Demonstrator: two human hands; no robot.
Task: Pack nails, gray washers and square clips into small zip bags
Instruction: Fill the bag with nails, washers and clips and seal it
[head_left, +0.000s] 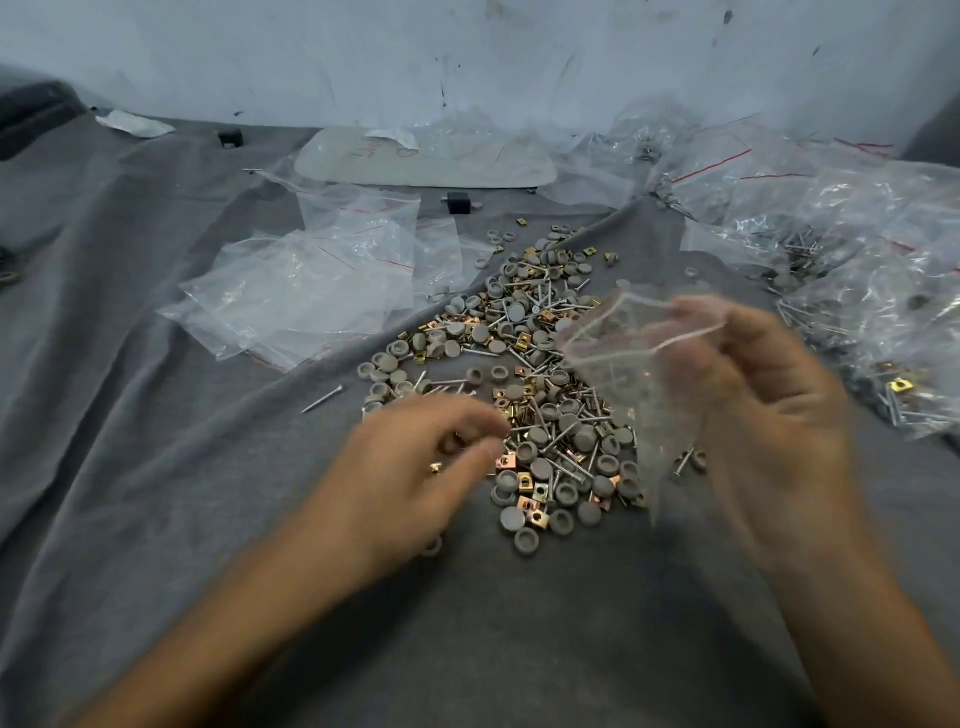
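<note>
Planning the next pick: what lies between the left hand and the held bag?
Head view: between left hand and bag lies the near end of the parts pile.

Not much to go on: two bare arms reach in from the near edge, nothing worn that I can see. The left forearm (234, 623) and right forearm (862, 623) are uncovered up to the bare left hand (415, 467) and bare right hand (769, 395). Both hands are smeared by motion blur, so finger detail is lost
</note>
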